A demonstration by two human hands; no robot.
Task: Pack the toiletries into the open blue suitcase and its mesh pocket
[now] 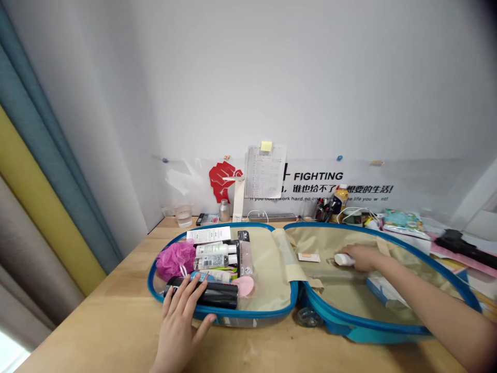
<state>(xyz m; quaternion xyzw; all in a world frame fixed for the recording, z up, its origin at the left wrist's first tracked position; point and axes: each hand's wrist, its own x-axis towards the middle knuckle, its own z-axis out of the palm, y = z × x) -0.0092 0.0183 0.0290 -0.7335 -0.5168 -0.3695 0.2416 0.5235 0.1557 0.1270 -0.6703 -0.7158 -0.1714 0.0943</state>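
Your R hand [361, 257] is in the R half of the open case [272, 274], fingers bent & apparently pinching the white btl [344, 260]. The btl is at 9 o'clock from your R palm, long axis approx 9-to-3, poking out past the fingertips. The tag [309, 257] is on the lining, also at 9 o'clock but apart from the btl. The blue-white pack [388, 292] sits btw 4 & 5 o'clock, partly behind your forearm.

Your L hand [180, 311] is spread, palm down, fingers lying on the black can [219, 295] near the front rim of the L half. The can's ctr is approx 1 to 2 o'clock from that palm; its axis runs slightly off 9-to-3. Pink puff [175, 257] at 12, pink paddle [245, 285] at 2.

R hand is at the white btl; L hand is well apart, across the hinge.
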